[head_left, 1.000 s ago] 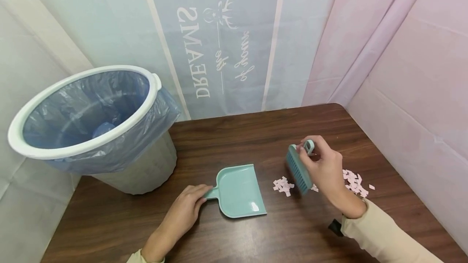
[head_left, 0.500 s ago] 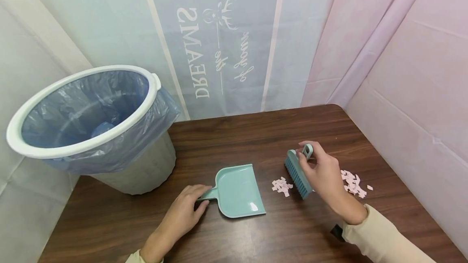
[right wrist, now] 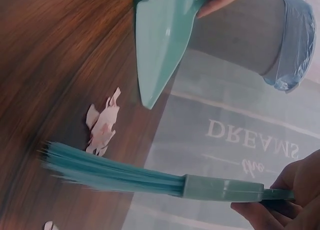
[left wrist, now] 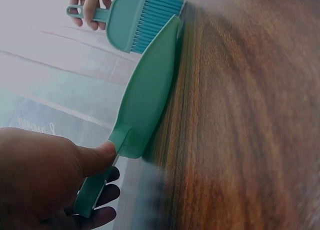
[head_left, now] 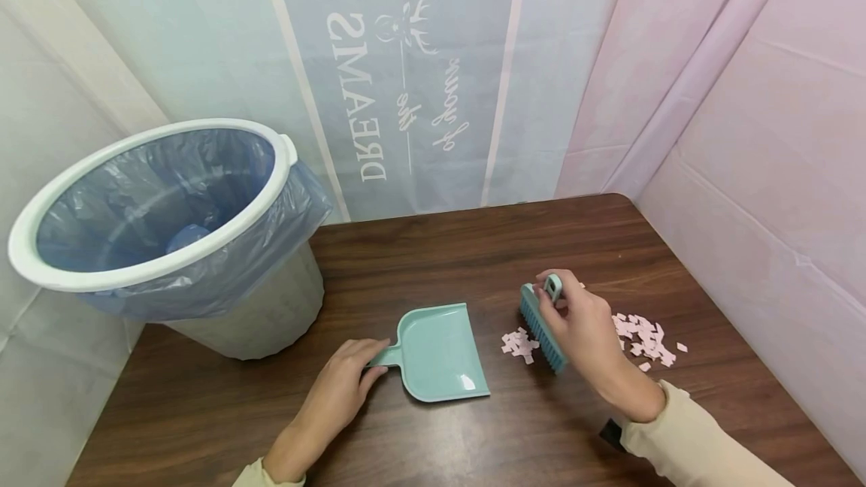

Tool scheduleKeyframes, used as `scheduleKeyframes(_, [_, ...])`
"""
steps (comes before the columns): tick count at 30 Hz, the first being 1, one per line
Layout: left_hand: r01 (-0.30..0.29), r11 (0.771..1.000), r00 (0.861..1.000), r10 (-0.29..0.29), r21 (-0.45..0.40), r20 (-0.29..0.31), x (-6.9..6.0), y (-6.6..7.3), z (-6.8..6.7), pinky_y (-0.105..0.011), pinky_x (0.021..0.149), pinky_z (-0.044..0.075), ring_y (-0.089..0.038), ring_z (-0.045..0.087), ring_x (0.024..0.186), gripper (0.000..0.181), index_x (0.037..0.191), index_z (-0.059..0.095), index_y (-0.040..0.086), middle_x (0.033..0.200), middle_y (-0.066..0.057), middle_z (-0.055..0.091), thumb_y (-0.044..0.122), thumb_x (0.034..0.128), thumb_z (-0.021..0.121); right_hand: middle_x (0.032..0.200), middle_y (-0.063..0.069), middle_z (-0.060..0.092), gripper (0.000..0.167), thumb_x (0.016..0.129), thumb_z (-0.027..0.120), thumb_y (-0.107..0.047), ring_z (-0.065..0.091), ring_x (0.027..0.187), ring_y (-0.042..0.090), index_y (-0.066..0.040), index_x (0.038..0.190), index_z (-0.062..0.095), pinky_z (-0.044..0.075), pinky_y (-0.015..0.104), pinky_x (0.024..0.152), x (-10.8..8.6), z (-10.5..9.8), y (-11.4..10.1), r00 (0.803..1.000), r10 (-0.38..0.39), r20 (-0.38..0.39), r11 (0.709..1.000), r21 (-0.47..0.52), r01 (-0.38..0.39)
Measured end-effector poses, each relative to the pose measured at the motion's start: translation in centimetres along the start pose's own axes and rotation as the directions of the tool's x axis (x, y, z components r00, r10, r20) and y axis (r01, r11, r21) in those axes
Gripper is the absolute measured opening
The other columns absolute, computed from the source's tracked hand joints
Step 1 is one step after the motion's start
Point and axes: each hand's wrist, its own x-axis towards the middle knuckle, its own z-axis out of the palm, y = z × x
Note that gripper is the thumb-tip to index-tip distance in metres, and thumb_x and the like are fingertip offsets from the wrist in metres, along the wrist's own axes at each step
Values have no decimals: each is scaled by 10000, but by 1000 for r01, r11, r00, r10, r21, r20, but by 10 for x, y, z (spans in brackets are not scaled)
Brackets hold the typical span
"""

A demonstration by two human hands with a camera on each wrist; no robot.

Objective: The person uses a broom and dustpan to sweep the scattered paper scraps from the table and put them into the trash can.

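Observation:
My left hand (head_left: 341, 384) grips the handle of a light teal dustpan (head_left: 443, 355), thumb on top and fingers beneath. The pan lies on the table with its wide lip facing right. My right hand (head_left: 588, 333) pinches the handle of a matching hand brush (head_left: 539, 333), held bristles down. In the right wrist view the bristle tips (right wrist: 55, 155) bend at the tabletop. Between brush and pan lies a small heap of pale pink paper scraps (head_left: 519, 345). A larger scatter of paper scraps (head_left: 646, 338) lies right of my right hand, partly hidden by it.
A tall grey trash bin (head_left: 271, 307) with a white rim and blue bag liner stands at the left on the dark wood table (head_left: 433, 261). Printed fabric hangs behind the table, and pale fabric closes both sides. A small black item (head_left: 612, 433) sits by my right cuff.
My right hand and the brush have shifted a little left and nearer to me. More scraps show at the right, some beyond my hand. The dustpan and left hand stay nearly in place.

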Motion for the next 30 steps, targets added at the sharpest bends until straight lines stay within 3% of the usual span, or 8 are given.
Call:
scheduleKeyframes(8, [-3, 1000, 1000, 3, 3, 7, 1, 0, 1, -353, 944, 543, -174, 628, 1125, 446, 1294, 694, 65, 1204, 4, 707, 121, 867, 809, 865, 43, 748, 269, 843, 750, 99, 705, 650, 148, -56, 1042, 656, 558, 200, 581, 2, 6, -11, 1000, -1, 23, 999, 50, 0])
scheduleKeyframes(17, [-4, 999, 1000, 4, 32, 5, 3, 0, 2, -334, 918, 557, -168, 649, 1085, 372, 1245, 725, 78, 1196, -7, 723, 85, 879, 790, 957, 116, 754, 255, 881, 691, 151, 733, 836, 230, 10, 1087, 639, 525, 85, 690, 16, -1, -4, 998, -46, 38, 985, 170, 39])
scheduleKeyframes(23, [-11, 999, 1000, 11, 51, -7, 3, 1, 2, -334, 898, 565, -165, 656, 1057, 368, 1220, 733, 67, 1181, -18, 730, 61, 859, 803, 996, 53, 751, 283, 865, 695, 180, 708, 908, 164, -38, 1044, 681, 524, 101, 789, 19, 4, 9, 983, -123, 137, 961, 265, 84])
scheduleKeyframes(30, [-10, 998, 1000, 10, 56, 0, 4, 2, 1, -333, 906, 563, -169, 655, 1061, 361, 1221, 734, 69, 1189, -22, 729, 59, 866, 798, 955, -7, 756, 318, 849, 714, 172, 696, 802, 124, -94, 1021, 684, 496, 123, 663, 15, 2, 12, 960, -196, 201, 942, 309, 127])
